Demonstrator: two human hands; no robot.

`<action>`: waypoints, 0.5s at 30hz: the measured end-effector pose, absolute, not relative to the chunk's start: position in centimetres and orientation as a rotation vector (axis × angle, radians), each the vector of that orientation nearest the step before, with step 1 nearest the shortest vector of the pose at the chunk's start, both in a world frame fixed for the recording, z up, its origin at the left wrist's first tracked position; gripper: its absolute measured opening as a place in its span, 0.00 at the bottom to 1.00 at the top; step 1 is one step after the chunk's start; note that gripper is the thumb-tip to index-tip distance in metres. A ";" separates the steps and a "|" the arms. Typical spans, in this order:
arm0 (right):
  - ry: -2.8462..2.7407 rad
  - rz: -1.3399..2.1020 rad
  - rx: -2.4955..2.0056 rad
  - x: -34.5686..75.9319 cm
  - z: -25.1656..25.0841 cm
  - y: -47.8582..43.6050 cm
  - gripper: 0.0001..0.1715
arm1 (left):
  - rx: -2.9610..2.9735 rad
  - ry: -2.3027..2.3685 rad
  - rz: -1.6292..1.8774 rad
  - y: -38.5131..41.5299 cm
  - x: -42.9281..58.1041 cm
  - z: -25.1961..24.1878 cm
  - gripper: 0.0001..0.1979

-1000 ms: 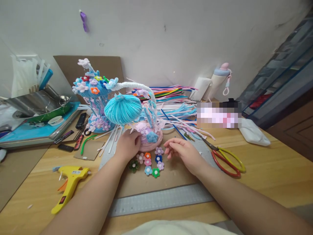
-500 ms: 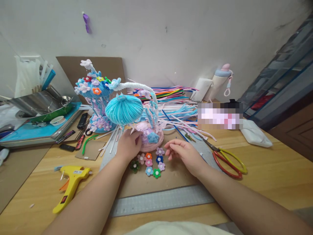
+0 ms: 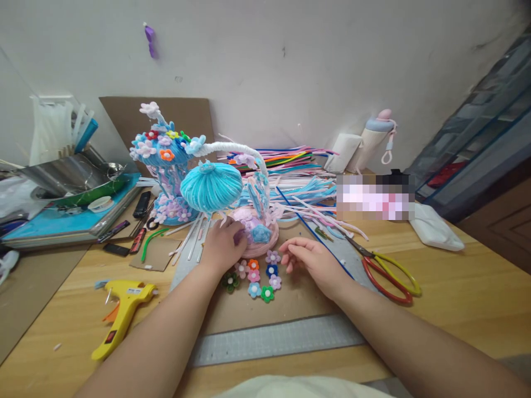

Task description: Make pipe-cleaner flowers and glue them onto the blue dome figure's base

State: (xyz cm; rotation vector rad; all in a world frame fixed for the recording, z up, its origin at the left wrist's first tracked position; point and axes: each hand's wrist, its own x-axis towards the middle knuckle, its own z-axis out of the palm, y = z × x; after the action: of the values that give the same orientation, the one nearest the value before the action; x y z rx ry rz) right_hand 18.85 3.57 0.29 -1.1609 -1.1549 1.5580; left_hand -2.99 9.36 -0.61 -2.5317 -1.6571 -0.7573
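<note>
My left hand (image 3: 226,246) rests at the left side of a round pink pipe-cleaner base (image 3: 271,246), its fingers curled against it; the fingertips are partly hidden. On this base are a purple flower and a blue flower (image 3: 261,234). A white-wrapped curved arm (image 3: 234,146) rises from it, with a turquoise pipe-cleaner shade (image 3: 211,188) hanging above my left hand. My right hand (image 3: 309,260) hovers right of the base, fingers loosely bent and apart, nothing visible in them. Several small fuzzy flowers, such as a green one (image 3: 267,293), lie between my wrists.
A yellow glue gun (image 3: 124,315) lies at left, and scissors (image 3: 388,276) with red and yellow handles at right. Behind stand a second flowered lamp-like piece (image 3: 166,155) and loose pipe cleaners (image 3: 290,193). A grey cutting mat (image 3: 282,337) lies under brown cardboard (image 3: 249,318).
My left hand has shifted slightly to the right along the base, and its fingers reach further over the purple flower. My right hand stays nearly where it was.
</note>
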 end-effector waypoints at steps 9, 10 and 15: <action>-1.150 1.568 -1.168 18.8 0.0 3.7 0.13 | -2.529 -1.689 -0.828 9.2 -3.3 -0.9 0.11; -1.150 1.566 -1.171 18.8 0.0 3.7 0.13 | -2.528 -1.696 -0.876 9.2 -3.4 -1.0 0.11; -1.151 1.565 -1.172 18.8 -0.1 3.7 0.13 | -2.445 -1.739 -1.105 9.5 -3.9 -1.5 0.13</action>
State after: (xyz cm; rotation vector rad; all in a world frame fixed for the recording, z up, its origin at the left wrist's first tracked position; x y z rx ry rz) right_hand 18.83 3.68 -0.11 -1.1721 -1.1515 1.5652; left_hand -3.87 9.47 -1.52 -2.4451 -1.7392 -1.1054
